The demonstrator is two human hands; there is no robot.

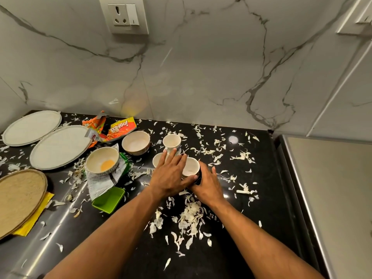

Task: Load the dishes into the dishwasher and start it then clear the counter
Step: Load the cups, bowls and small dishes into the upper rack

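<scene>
The fingers (171, 156) of the left hand (171, 174) lie straight and spread across a cluster of three cups, the fingertips reaching the base of the far cup (171, 142) and the palm covering part of the left cup (158, 159). The left thumb presses against the near rim of the right cup (190, 167). The right hand (207, 183) wraps around the outer right side of that same cup, its fingers curled on the cup wall. All three cups stand upright and touch or nearly touch one another.

The table (251, 198) is black, glossy and scattered with pale vegetable peelings (191, 215). Left of the cups stand two bowls: a plain bowl (136, 142) and a bowl holding orange residue (102, 160), the latter resting on a torn wrapper (100, 183). A green square dish (108, 199) lies just beside it. Two white plates (60, 147), an orange snack packet (120, 128) and a woven mat (20, 198) occupy the far left. The rear wall (201, 77) is white marble with a socket (123, 16).
</scene>
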